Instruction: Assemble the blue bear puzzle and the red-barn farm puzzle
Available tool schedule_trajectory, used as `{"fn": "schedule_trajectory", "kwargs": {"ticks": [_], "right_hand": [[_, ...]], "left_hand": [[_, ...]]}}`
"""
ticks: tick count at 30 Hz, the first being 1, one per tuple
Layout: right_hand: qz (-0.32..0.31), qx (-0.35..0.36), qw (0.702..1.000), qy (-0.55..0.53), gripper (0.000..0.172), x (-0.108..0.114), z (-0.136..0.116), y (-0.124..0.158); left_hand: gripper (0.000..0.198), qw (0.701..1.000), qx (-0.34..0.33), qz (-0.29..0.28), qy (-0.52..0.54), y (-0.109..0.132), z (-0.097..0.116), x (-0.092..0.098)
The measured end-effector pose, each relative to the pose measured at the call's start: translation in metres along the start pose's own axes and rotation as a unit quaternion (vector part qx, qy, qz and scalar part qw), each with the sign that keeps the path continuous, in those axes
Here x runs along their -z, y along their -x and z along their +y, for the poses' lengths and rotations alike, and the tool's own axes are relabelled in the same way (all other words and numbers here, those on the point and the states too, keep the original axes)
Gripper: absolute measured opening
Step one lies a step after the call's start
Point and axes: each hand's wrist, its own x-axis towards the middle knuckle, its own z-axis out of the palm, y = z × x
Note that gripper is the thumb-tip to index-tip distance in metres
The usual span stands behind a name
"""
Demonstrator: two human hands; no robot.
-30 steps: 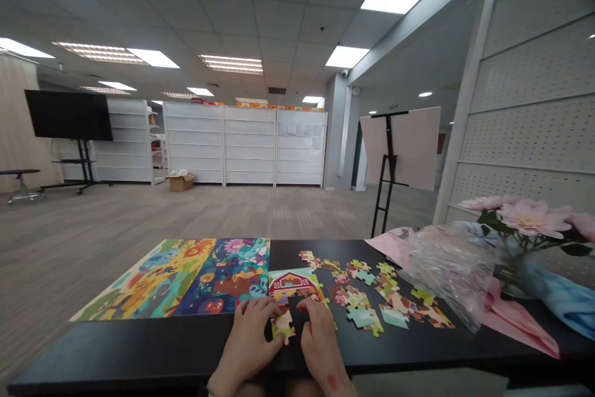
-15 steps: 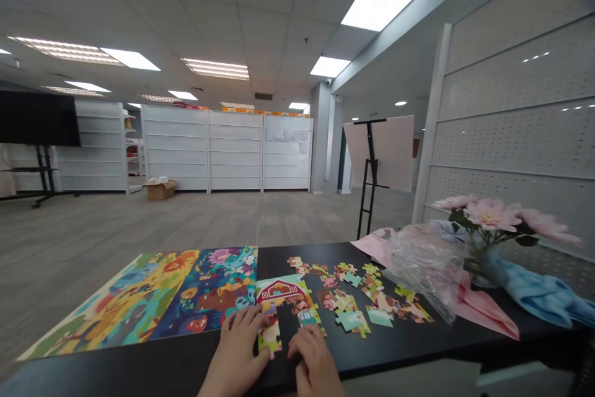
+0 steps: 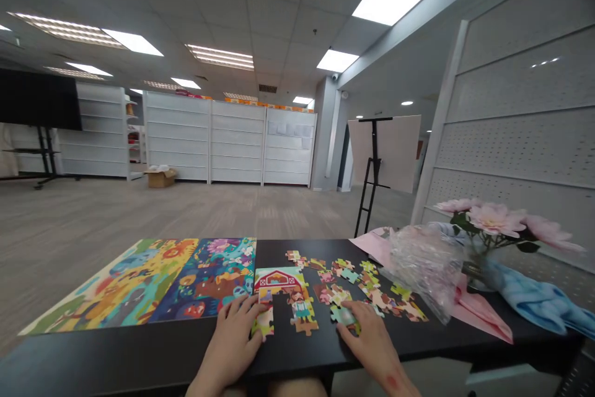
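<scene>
A partly joined jigsaw puzzle (image 3: 283, 273) with a red barn and a small figure lies on the black table, with a gap in its lower middle. My left hand (image 3: 235, 335) rests flat at the puzzle's left side, fingertips on its lower left pieces. Its fingers are spread and hold nothing. To the right, my right hand (image 3: 369, 336) reaches over loose puzzle pieces, thumb and fingers apart around a teal puzzle piece (image 3: 343, 315). The fingers partly cover that piece. Several other loose pieces (image 3: 376, 292) lie beyond this hand.
Two finished picture sheets, a yellow one (image 3: 121, 285) and a dark blue one (image 3: 204, 282), lie left. Right are crumpled clear plastic (image 3: 423, 261), pink cloth (image 3: 486, 316), blue cloth (image 3: 539, 301) and flowers (image 3: 495, 218) in a vase. An easel (image 3: 372, 168) stands beyond the table.
My right hand has moved right, from the puzzle's lower right to the loose pieces, uncovering the figure's lower part. My left hand stays on the puzzle's left side. The view has shifted slightly.
</scene>
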Motion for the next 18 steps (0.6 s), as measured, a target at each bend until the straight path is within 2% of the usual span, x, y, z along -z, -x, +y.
{"fn": "schedule_trajectory", "kwargs": {"ticks": [4,6,9,14,18], "right_hand": [[0.093,0.001,0.996,0.01,0.029,0.0,0.016,-0.009],[0.113,-0.016,0.993,0.043,0.026,0.006,0.025,-0.022],[0.071,-0.022,0.994,0.074,0.029,0.013,0.026,-0.042],[-0.031,0.053,0.998,-0.003,0.038,0.001,0.001,-0.049],[-0.024,0.018,0.999,-0.043,0.046,-0.011,-0.001,-0.042]], "left_hand": [[0.051,1.0,0.001,0.001,0.008,0.0,0.004,0.004],[0.051,1.0,-0.001,0.001,0.009,0.0,0.004,0.005],[0.052,1.0,0.0,-0.002,0.009,-0.001,0.005,0.006],[0.052,1.0,0.003,-0.006,0.007,-0.001,0.002,0.003],[0.052,1.0,0.004,-0.004,0.009,-0.002,-0.001,-0.001]]}}
